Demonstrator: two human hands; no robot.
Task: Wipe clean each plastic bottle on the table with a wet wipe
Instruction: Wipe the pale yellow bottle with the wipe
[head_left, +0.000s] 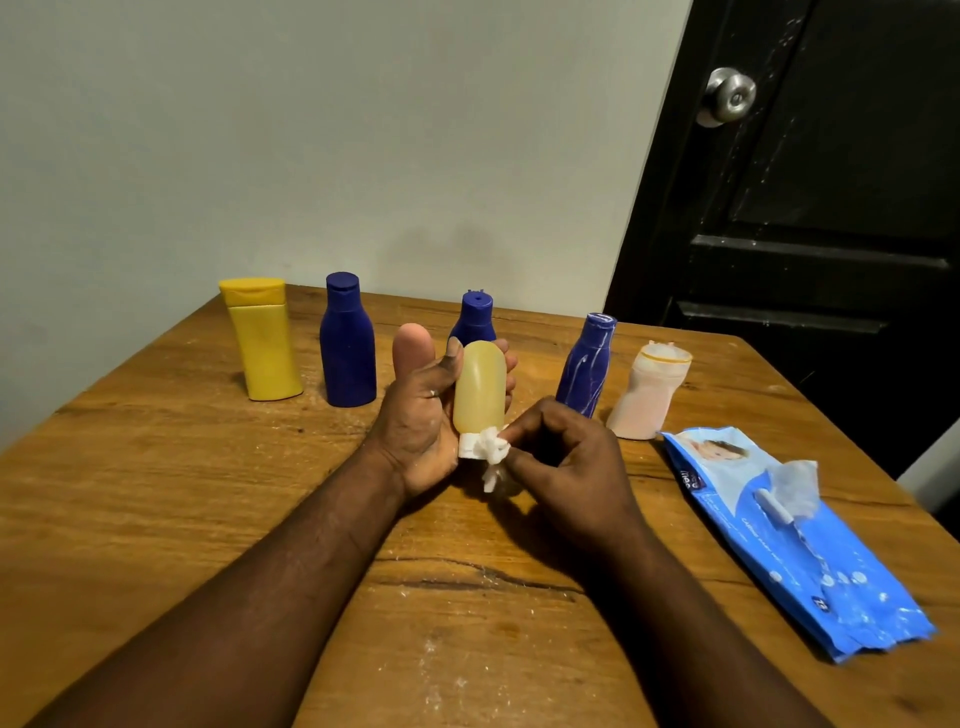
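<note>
Above the middle of the counter (156, 493), the left grip (421, 415) curls round the upturned pale yellow bottle (479, 387); the right grip (561, 457) pinches the wet wipe (491, 449) against its cap (469, 448). Probably light, smooth, squeezable plastic: hold mid-body, gently.

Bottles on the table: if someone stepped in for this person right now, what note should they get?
Left hand grips the pale yellow bottle, cap end down. Right hand pinches a wadded wet wipe against its white cap.
Behind stand a bright yellow bottle, a dark blue bottle, a half-hidden blue bottle, a streaked blue bottle and a pale pink bottle. The wipes pack lies at right.
Done: cannot tell which are clean.
To do: finish this bottle; the streaked one likely needs wiping.
</note>
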